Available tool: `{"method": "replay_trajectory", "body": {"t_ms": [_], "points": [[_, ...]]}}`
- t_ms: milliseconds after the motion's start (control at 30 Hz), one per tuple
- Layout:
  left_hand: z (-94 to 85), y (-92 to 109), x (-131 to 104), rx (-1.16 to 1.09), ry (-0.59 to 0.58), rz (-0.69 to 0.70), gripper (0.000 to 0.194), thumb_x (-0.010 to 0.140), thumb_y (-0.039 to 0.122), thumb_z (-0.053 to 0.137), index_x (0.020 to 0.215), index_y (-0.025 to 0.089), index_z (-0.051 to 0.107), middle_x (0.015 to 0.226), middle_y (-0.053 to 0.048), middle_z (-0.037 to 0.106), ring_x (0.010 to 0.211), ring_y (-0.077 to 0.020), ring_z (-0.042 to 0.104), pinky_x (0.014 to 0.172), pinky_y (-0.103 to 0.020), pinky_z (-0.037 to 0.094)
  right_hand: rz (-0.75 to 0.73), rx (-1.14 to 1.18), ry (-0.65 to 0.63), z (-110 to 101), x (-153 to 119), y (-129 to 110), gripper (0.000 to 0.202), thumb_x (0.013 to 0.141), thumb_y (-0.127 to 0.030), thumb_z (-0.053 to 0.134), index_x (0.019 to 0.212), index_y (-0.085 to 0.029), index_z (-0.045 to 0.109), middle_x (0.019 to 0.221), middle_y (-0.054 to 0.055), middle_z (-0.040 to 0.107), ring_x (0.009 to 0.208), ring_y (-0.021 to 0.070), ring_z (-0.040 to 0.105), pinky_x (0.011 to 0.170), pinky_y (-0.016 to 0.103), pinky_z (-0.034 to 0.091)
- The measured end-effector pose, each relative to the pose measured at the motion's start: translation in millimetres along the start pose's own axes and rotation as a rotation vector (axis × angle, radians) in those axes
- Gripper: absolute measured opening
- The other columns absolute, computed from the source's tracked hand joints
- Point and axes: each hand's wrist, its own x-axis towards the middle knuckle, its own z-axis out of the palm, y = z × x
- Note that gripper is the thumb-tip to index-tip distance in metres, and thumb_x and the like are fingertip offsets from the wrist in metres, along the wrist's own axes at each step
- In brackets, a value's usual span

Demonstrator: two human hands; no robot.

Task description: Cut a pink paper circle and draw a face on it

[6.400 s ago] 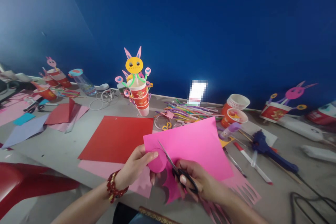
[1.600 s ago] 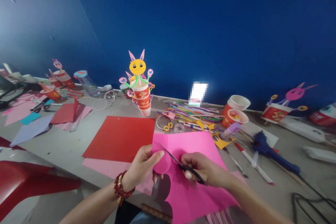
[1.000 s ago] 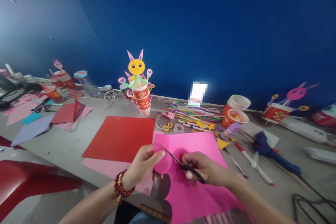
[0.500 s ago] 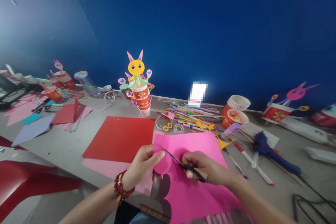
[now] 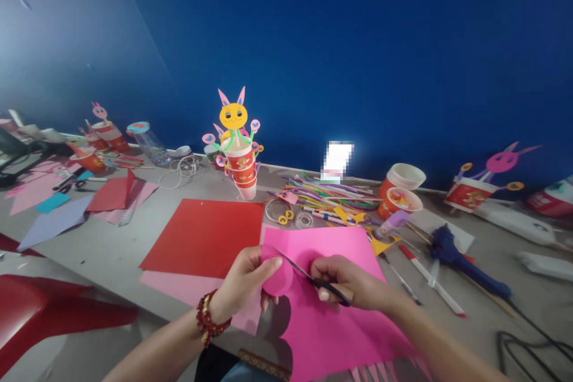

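Observation:
My left hand [image 5: 250, 277] pinches a sheet of bright pink paper [image 5: 331, 334] near its left edge, thumb on top. Under that thumb is a rounded, partly cut piece of the same pink paper. My right hand [image 5: 344, 283] is closed round the black handles of a pair of scissors [image 5: 324, 284]. Their blades point up and left, lying along the curved cut beside my left thumb. Curved notches run down the sheet's left edge. Beneath my left arm and hand lie red paper [image 5: 201, 239] and light pink paper [image 5: 179, 289].
Behind the paper stand decorated stacked cups [image 5: 242, 170], coloured pipe cleaners [image 5: 322, 194] and clear tape [image 5: 304, 219]. To the right lie a blue glue gun [image 5: 465, 262], a marker [image 5: 434, 280] and more paper cups [image 5: 405, 176]. A red stool [image 5: 54, 310] is at lower left.
Almost nothing differs. Both hands, the scissors and the pink paper keep nearly the same positions, and the view has shifted very slightly.

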Motion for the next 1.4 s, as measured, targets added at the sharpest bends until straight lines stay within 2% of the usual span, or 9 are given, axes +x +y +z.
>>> {"method": "replay_trajectory", "body": {"t_ms": [267, 367, 467, 567, 633, 800, 1000, 1133, 1400], "points": [[-0.6, 0.9, 1.4, -0.003, 0.001, -0.004, 0.044, 0.086, 0.052, 0.061, 0.065, 0.013, 0.057, 0.046, -0.001, 0.057, 0.032, -0.0074, 0.047, 0.032, -0.015, 0.034, -0.019, -0.028, 0.041, -0.7, 1.7, 0.3, 0.052, 0.069, -0.064, 0.071, 0.066, -0.02, 0.042, 0.053, -0.008, 0.042, 0.048, 0.0085, 0.037, 0.045, 0.02, 0.027], [1.9, -4.8, 1.9, -0.041, 0.026, -0.002, 0.043, 0.086, 0.052, 0.061, 0.067, 0.014, 0.057, 0.046, 0.0, 0.058, 0.033, -0.0077, 0.048, 0.033, -0.016, 0.036, -0.031, -0.038, 0.073, 1.9, 2.1, -1.6, 0.05, 0.07, -0.06, 0.071, 0.066, -0.02, 0.041, 0.053, -0.008, 0.04, 0.049, 0.0082, 0.034, 0.045, 0.02, 0.026], [9.0, -17.2, 1.2, -0.1, 0.141, 0.017, 0.044, 0.084, 0.056, 0.062, 0.07, 0.015, 0.055, 0.047, 0.003, 0.053, 0.033, -0.0056, 0.042, 0.033, -0.015, 0.032, -0.011, -0.055, 0.124, 6.9, 2.0, -2.2, 0.047, 0.073, -0.054, 0.071, 0.065, -0.021, 0.039, 0.053, -0.008, 0.04, 0.049, 0.0084, 0.035, 0.046, 0.021, 0.026], [16.4, -29.2, 0.8, -0.153, 0.283, 0.031, 0.048, 0.075, 0.059, 0.071, 0.066, 0.016, 0.05, 0.051, 0.006, 0.045, 0.039, -0.003, 0.036, 0.036, -0.013, 0.03, 0.022, -0.103, 0.164, 12.6, 1.5, -0.3, 0.043, 0.074, -0.049, 0.071, 0.064, -0.02, 0.041, 0.054, -0.008, 0.042, 0.05, 0.009, 0.037, 0.047, 0.021, 0.026], [18.0, -34.6, 1.2, -0.169, 0.321, 0.027, 0.05, 0.072, 0.059, 0.073, 0.064, 0.016, 0.049, 0.053, 0.006, 0.043, 0.043, -0.0036, 0.036, 0.039, -0.014, 0.03, 0.017, -0.113, 0.171, 15.3, 1.1, 1.3, 0.041, 0.075, -0.048, 0.071, 0.065, -0.02, 0.043, 0.055, -0.008, 0.043, 0.05, 0.0089, 0.037, 0.047, 0.02, 0.026], [11.8, -42.1, 3.3, -0.112, 0.249, 0.034, 0.049, 0.08, 0.055, 0.068, 0.059, 0.015, 0.049, 0.048, 0.006, 0.042, 0.04, -0.0034, 0.032, 0.039, -0.016, 0.025, -0.001, -0.01, 0.102, 15.2, 1.5, 2.5, 0.044, 0.075, -0.054, 0.069, 0.066, -0.021, 0.04, 0.051, -0.008, 0.044, 0.047, 0.0088, 0.037, 0.046, 0.021, 0.027], [11.0, -40.7, 4.6, -0.124, 0.206, 0.025, 0.048, 0.08, 0.054, 0.068, 0.059, 0.015, 0.05, 0.047, 0.006, 0.042, 0.038, -0.0034, 0.034, 0.038, -0.017, 0.025, -0.024, -0.015, 0.039, 7.2, 5.7, 4.8, 0.048, 0.075, -0.06, 0.067, 0.068, -0.02, 0.041, 0.054, -0.007, 0.042, 0.049, 0.0085, 0.036, 0.046, 0.02, 0.025], [11.8, -37.1, 6.4, -0.132, 0.196, 0.029, 0.047, 0.079, 0.053, 0.069, 0.058, 0.015, 0.052, 0.047, 0.005, 0.044, 0.039, -0.004, 0.036, 0.038, -0.017, 0.028, -0.034, -0.025, 0.035, 3.3, 6.5, 2.3, 0.052, 0.073, -0.065, 0.067, 0.068, -0.02, 0.04, 0.055, -0.008, 0.04, 0.05, 0.0082, 0.034, 0.046, 0.02, 0.025], [13.5, -31.3, 6.7, -0.139, 0.179, 0.021, 0.047, 0.078, 0.052, 0.07, 0.057, 0.015, 0.049, 0.047, 0.006, 0.041, 0.038, -0.0034, 0.033, 0.036, -0.016, 0.028, -0.026, -0.031, 0.029, 0.2, 5.2, 0.7, 0.051, 0.074, -0.063, 0.067, 0.069, -0.02, 0.041, 0.054, -0.008, 0.042, 0.049, 0.0083, 0.037, 0.045, 0.02, 0.027]]}}
